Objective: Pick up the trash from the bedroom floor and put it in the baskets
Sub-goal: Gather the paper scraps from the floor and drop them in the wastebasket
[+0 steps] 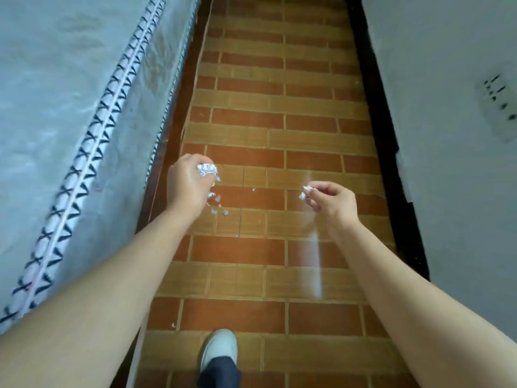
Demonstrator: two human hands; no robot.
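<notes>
Both bare arms reach forward over the brick-patterned tile floor (251,247), which runs as a narrow strip between the bed (70,107) along its left edge and a pale wall (461,177) along its right edge. The left hand (190,183) is curled closed around a crumpled wad of white paper trash (207,170), with the wad showing at the thumb side and a ragged bit sticking out past the fingers. The right hand (333,201) is pinched together, thumb and forefinger tips clamped on a small white paper scrap (307,189); the other fingers are loosely bent beneath. More loose paper bits (216,204) show just below the left hand, near the bed-side edge of the floor; whether they lie on the tiles or are in the air cannot be told. One tiny fleck (173,325) lies on the floor close to the bed frame, near a white shoe (219,351) at the bottom edge of the view. A pale streak (316,264) of glare crosses the tiles under the right forearm.
</notes>
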